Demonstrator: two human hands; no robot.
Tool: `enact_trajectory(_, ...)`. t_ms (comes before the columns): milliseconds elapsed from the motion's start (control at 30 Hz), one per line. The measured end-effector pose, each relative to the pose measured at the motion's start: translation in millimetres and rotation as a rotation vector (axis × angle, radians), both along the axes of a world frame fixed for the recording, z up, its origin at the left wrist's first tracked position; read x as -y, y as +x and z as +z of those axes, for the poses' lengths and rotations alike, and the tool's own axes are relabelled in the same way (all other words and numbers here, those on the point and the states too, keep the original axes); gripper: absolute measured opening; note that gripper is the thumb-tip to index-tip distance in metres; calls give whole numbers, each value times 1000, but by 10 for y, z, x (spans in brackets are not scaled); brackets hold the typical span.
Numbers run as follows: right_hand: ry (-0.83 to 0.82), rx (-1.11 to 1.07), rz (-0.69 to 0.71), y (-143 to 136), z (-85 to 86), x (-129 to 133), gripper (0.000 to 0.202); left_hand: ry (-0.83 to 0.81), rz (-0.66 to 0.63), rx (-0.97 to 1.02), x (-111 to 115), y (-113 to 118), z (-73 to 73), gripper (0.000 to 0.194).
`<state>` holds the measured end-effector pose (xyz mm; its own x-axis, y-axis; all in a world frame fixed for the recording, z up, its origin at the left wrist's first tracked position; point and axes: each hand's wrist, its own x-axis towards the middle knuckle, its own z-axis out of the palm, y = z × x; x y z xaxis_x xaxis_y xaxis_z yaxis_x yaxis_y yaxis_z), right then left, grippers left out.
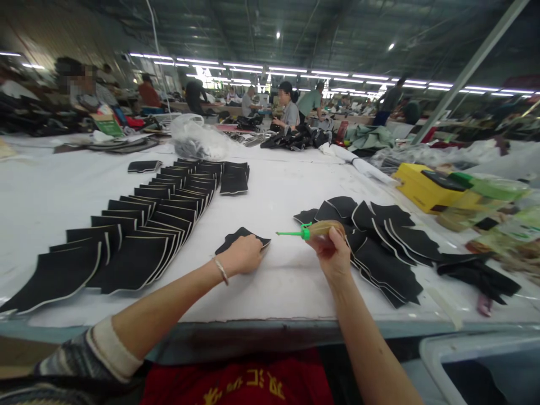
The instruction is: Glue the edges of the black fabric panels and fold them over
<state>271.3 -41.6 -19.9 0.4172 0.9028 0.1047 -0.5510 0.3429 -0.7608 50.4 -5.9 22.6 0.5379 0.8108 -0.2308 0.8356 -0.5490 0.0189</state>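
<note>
My right hand [333, 256] grips a squeeze bottle [323, 232] of amber liquid, probably glue. Its thin green nozzle points left, its tip apart from the cloth. My left hand [243, 254], wearing a bracelet, is closed on a black fabric piece [234, 237] that lies on the white table [270, 292]; the fingertips are mostly hidden. To the left, overlapping rows of black pieces with pale edges [139, 259] run away from me. A loose heap of similar black pieces [383, 259] lies right of the bottle.
A clear plastic bag [196, 138] sits behind the rows. At the right stand a yellow box [428, 188] and plastic-wrapped items [498, 197]. A pale-rimmed bin [434, 351] is below the table edge at lower right. Several people work at tables farther back.
</note>
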Motion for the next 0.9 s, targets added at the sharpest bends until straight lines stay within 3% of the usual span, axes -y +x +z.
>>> enact_trajectory(100,11,219,-43,-33,15,56,38,-79,-18,37,-93,-110,0,31)
enact_trajectory(300,77,958,-179,-141,106,193,51,-122,-46,93,-118,-189,-44,38)
enact_trajectory(400,104,1155,-201,-200,156,182,52,-113,-52,115,-96,-192,-56,42)
enact_trajectory(667,143,1388,-225,-280,216,134,50,-81,-20,112,-31,-192,-67,50)
enact_trajectory(900,59,1278,-193,-249,241,104,47,-74,-23,142,-7,-234,-176,51)
